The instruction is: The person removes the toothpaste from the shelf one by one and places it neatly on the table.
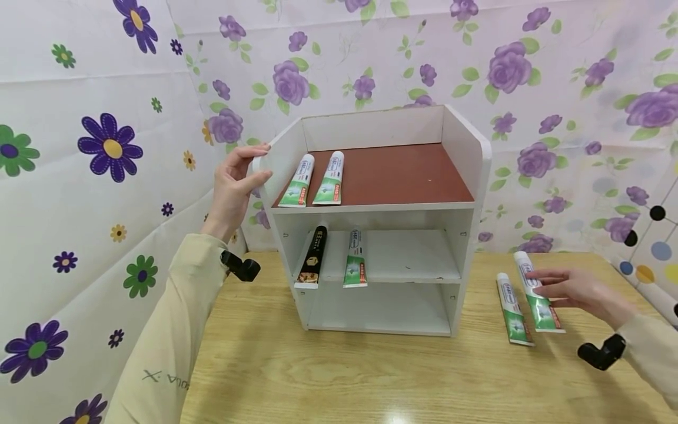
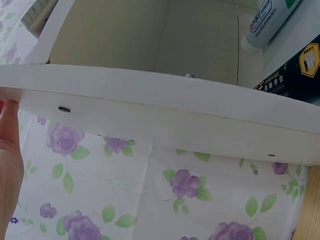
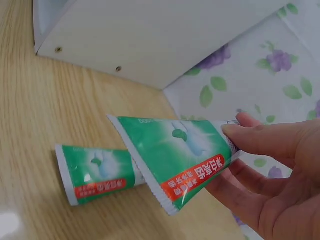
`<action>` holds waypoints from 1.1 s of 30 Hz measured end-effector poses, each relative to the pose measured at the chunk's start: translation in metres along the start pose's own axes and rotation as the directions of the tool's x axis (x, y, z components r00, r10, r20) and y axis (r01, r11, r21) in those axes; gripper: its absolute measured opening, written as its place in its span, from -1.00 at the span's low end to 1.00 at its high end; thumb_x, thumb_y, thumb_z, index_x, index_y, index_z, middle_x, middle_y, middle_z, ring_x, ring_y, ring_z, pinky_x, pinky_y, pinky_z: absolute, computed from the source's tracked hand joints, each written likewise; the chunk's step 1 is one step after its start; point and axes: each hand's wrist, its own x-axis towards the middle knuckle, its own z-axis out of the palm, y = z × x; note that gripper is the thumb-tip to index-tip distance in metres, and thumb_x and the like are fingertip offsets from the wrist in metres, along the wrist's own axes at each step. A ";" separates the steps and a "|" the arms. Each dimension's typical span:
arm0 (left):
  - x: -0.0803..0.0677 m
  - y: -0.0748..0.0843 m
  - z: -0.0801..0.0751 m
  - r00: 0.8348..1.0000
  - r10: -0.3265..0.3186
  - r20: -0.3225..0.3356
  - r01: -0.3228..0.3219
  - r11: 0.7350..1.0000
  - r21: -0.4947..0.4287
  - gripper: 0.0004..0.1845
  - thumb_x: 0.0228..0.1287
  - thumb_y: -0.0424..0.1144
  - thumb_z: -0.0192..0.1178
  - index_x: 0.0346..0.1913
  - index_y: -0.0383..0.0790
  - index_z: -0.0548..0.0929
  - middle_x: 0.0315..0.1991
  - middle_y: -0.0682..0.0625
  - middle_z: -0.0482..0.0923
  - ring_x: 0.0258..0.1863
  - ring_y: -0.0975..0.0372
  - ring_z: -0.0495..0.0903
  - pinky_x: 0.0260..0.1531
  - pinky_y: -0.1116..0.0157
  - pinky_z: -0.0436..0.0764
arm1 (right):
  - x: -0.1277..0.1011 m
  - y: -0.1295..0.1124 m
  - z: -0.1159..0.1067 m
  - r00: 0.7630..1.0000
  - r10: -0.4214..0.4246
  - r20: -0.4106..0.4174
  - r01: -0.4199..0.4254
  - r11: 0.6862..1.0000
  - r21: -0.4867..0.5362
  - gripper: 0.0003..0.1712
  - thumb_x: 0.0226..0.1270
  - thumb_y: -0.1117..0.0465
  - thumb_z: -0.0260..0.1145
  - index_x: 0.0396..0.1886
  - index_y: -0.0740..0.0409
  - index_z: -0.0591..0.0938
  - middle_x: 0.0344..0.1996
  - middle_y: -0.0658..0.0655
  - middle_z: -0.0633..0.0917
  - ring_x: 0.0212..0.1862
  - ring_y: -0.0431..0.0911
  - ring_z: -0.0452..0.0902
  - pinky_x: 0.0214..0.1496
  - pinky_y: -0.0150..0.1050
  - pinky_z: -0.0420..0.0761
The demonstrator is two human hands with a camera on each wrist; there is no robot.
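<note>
A white shelf unit [image 1: 466, 176] with a brown top board stands on the wooden table. My left hand [image 1: 249, 168] grips the top of its left side wall; in the left wrist view that hand [image 2: 10, 150] shows beside the white panel edge [image 2: 165, 115]. My right hand [image 1: 572, 291] pinches a green and white toothpaste tube [image 3: 175, 150] between thumb and fingers, low over the table right of the shelf. A second matching tube [image 1: 512, 309] lies beside it on the table. Two tubes [image 1: 298, 181] lie on the top board. A black tube [image 1: 312, 257] and a green one [image 1: 355, 259] lie on the middle shelf.
The shelf's bottom compartment [image 1: 381, 309] holds nothing. Floral cloth [image 1: 106, 176] hangs close behind and to the left of the shelf. Bare wooden table [image 1: 344, 377] lies in front of the unit.
</note>
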 end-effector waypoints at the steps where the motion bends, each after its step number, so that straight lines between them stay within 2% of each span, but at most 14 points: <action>1: 0.000 0.000 0.000 1.000 0.002 0.001 -0.002 1.000 0.000 -0.69 0.02 -0.68 0.14 -0.18 -0.35 0.60 0.01 -0.19 0.44 0.21 0.06 0.21 0.04 0.23 0.36 | 0.001 0.003 0.000 1.000 0.006 -0.007 -0.006 1.000 -0.003 -0.30 0.24 0.19 0.23 0.25 0.48 0.21 0.22 0.58 0.05 -0.01 -0.09 0.44 -0.06 -0.05 0.48; 10: 0.000 -0.002 -0.001 1.000 0.013 -0.003 -0.013 1.000 0.000 -0.69 0.01 -0.69 0.14 -0.18 -0.35 0.59 0.01 -0.19 0.44 0.20 0.06 0.22 0.04 0.23 0.35 | 0.005 0.024 0.003 0.999 0.021 -0.039 -0.022 0.999 -0.030 -0.35 0.22 0.23 0.25 0.20 0.51 0.27 0.19 0.63 0.06 0.05 0.14 0.38 -0.12 -0.05 0.52; 19: 0.000 -0.001 0.000 1.000 0.007 -0.005 -0.007 1.000 0.007 -0.69 0.01 -0.68 0.15 -0.17 -0.36 0.59 0.01 -0.19 0.44 0.21 0.06 0.21 0.00 0.26 0.39 | 0.013 0.036 0.005 0.987 0.120 -0.111 -0.126 0.991 -0.046 -0.40 0.12 0.29 0.33 0.12 0.47 0.39 0.15 0.62 0.15 -0.17 0.01 0.53 -0.20 -0.06 0.55; 22: -0.001 0.000 0.001 1.000 0.001 -0.005 -0.001 1.000 0.012 -0.69 0.02 -0.67 0.15 -0.17 -0.35 0.59 0.02 -0.20 0.43 0.21 0.07 0.22 0.00 0.26 0.40 | 0.014 0.041 0.007 0.986 0.126 -0.113 -0.133 0.990 -0.054 -0.42 0.13 0.28 0.32 0.12 0.47 0.39 0.15 0.62 0.14 -0.19 -0.01 0.53 -0.21 -0.06 0.55; 29: -0.001 0.001 0.000 1.000 -0.001 -0.001 0.001 1.000 0.015 -0.69 0.03 -0.67 0.14 -0.16 -0.35 0.59 0.03 -0.20 0.42 0.21 0.08 0.21 -0.04 0.28 0.43 | 0.017 0.051 0.006 0.996 0.075 -0.058 -0.078 0.995 -0.061 -0.50 0.15 0.24 0.31 0.07 0.37 0.49 0.13 0.66 0.13 -0.27 -0.03 0.55 -0.27 -0.07 0.56; 33: -0.001 0.000 0.000 1.000 -0.004 -0.001 0.004 1.000 0.009 -0.69 0.03 -0.67 0.14 -0.16 -0.35 0.59 0.04 -0.20 0.42 0.21 0.08 0.21 -0.07 0.29 0.44 | 0.019 0.053 0.009 0.990 0.109 -0.095 -0.115 0.992 -0.056 -0.47 0.12 0.27 0.32 0.08 0.42 0.46 0.13 0.63 0.17 -0.27 -0.04 0.54 -0.28 -0.08 0.56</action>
